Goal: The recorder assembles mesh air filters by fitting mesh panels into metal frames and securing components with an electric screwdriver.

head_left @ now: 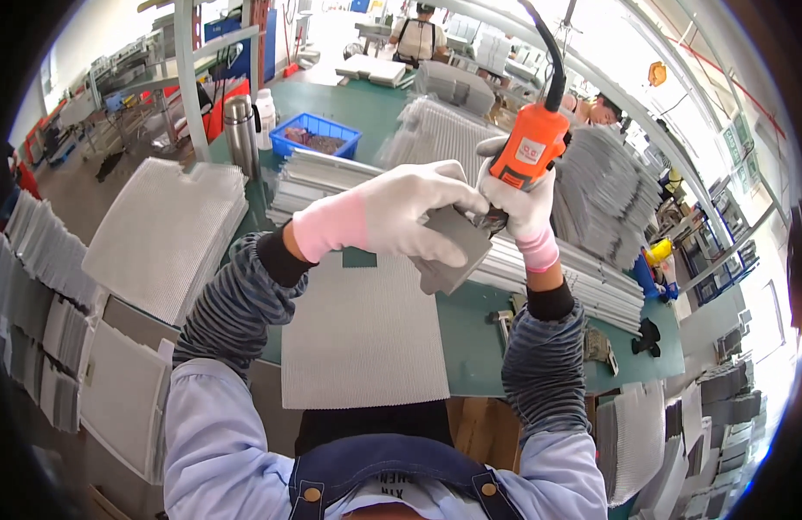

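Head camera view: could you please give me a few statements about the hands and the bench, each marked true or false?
1. The right hand grips an orange power tool with a black cable. True.
2. The left hand is bare. False: it wears a white glove with a pink cuff.
3. The left hand holds a small grey panel against the tool's tip. True.
4. A blue crate stands on the green bench beyond the hands. True.
5. The large mesh sheet lies on the floor. False: it lies flat on the bench before the person.
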A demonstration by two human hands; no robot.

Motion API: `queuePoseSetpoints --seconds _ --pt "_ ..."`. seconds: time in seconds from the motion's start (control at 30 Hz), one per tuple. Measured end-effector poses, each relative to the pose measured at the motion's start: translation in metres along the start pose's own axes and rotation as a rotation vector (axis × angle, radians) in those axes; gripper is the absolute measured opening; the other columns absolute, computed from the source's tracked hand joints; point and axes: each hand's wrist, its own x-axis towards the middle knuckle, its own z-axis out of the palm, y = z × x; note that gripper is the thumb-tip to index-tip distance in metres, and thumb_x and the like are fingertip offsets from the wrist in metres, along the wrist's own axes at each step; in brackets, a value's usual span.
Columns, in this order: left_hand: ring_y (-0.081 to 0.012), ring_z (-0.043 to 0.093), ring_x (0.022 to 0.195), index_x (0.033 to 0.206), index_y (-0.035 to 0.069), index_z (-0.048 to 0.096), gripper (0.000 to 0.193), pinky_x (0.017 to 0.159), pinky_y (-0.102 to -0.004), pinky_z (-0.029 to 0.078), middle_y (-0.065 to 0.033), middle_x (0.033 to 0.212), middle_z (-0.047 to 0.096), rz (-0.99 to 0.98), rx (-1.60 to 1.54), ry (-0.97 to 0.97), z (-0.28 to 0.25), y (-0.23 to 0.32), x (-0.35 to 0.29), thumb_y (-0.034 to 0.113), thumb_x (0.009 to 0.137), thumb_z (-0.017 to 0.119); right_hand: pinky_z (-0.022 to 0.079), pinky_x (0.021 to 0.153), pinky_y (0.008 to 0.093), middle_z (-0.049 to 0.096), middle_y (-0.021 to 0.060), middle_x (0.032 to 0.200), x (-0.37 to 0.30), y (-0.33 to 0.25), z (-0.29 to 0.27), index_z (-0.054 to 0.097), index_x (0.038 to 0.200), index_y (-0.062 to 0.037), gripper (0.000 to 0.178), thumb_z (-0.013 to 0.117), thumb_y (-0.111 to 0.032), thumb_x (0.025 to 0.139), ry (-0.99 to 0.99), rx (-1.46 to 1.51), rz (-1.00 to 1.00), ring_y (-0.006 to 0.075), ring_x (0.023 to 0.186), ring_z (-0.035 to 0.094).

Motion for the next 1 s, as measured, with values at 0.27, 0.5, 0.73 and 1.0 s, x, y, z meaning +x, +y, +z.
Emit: queuePoseSetpoints --seconds 0.27,0.5,0.73,1.0 --pt "-0.0160 0.058 0.084 0.117 0.000 0.062 0.049 0.067 -0.0283 0.047 -0.0086 0.098 0.061 0.171 -0.013 0.113 0.020 -0.009 -0.019 0.023 0.076 0.075 0.048 0.056 0.0228 0.062 0.0027 0.074 -0.010 0.019 0.009 0.061 0.099 0.0054 0.029 0.062 0.009 0.069 -0.064 0.078 -0.014 0.0078 0.060 0.058" --pt "-0.0079 0.037 0.060 0.080 -0.006 0.055 0.025 0.053 -0.0275 0.034 -0.0030 0.061 0.042 -0.162 -0.224 0.297 0.027 -0.013 0.002 0.015 0.093 0.054 0.052 0.070 0.0256 0.067 0.0041 0.086 -0.018 0.023 0.014 0.066 0.096 0.0013 0.028 0.063 0.006 0.068 -0.022 -0.104 -0.082 0.0096 0.076 0.062" --pt "-0.0204 0.041 0.054 0.082 -0.004 0.050 0.016 0.053 -0.0318 0.037 -0.0110 0.064 0.044 0.284 0.192 0.528 0.047 -0.041 0.004 0.007 0.093 0.051 0.051 0.072 0.0258 0.067 0.0042 0.088 -0.016 0.026 0.008 0.066 0.096 0.0006 0.029 0.064 0.005 0.067 -0.009 -0.088 0.022 0.0102 0.079 0.062" --pt "-0.0305 0.063 0.067 0.080 -0.002 0.056 0.014 0.063 -0.0307 0.049 -0.0144 0.073 0.063 0.238 -0.045 0.772 0.061 -0.034 -0.010 0.002 0.090 0.047 0.048 0.068 0.0235 0.063 0.0064 0.086 -0.016 -0.003 0.016 0.061 0.105 0.0064 0.036 0.057 0.012 0.070 -0.053 -0.446 -0.047 0.0115 0.073 0.059"
